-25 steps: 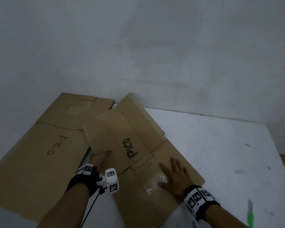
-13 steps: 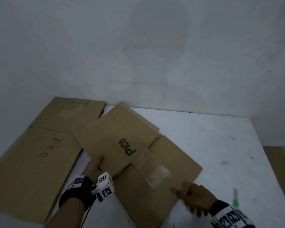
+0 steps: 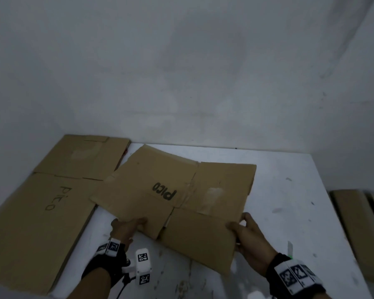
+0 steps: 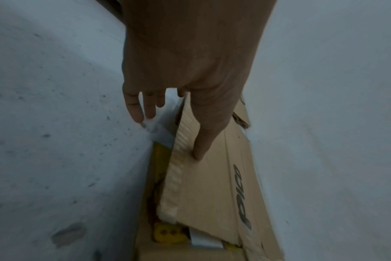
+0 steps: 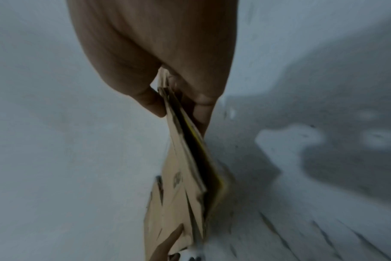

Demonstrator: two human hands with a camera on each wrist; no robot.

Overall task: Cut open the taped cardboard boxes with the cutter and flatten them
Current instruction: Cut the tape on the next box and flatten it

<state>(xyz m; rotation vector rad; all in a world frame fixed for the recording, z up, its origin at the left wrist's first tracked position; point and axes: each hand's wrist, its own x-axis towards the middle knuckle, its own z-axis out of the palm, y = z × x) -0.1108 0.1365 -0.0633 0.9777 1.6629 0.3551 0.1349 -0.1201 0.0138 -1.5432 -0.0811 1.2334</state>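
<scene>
The flattened brown corrugated cardboard box marked "Pico" (image 3: 173, 190) is matt and creased, its fluted cut edge showing raw in the left wrist view, with a glossy patch of clear tape (image 3: 213, 194) on one panel. The larger flat cardboard sheets (image 3: 41, 212) beside it look equally dull (same paper-brown). The white tabletop (image 3: 289, 201) is smooth, scuffed and speckled.

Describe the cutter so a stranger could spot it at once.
Start at the white table and go to its near right edge. Just past the right hand lies the cutter: a thin pale strip with a bright green end, the only green thing among brown cardboard.
</scene>
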